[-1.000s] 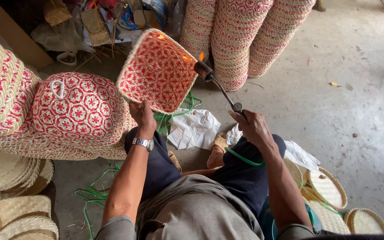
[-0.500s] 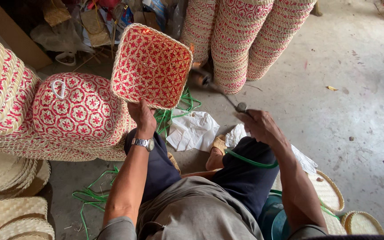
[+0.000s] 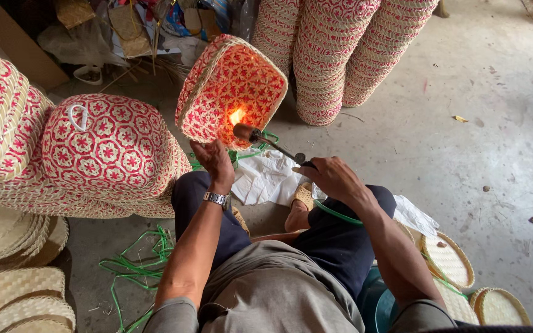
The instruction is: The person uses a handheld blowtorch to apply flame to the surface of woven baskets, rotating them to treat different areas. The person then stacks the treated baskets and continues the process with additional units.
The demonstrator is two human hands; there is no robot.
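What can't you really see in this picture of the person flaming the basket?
Head view, the only one:
- Left hand: fingertips hidden behind the red-and-cream basket it holds.
- Torch: handle covered by the right hand; green hose disappears behind the leg.
- Basket stacks: tops cut by the upper edge.
- Round trays: partly hidden by the right arm.

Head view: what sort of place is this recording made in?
Probably a basket-weaving workshop. Tall stacks of red-and-cream woven baskets stand on the concrete floor, plain woven lids lie piled nearby, and the right hand aims a torch into a basket held by the left hand.
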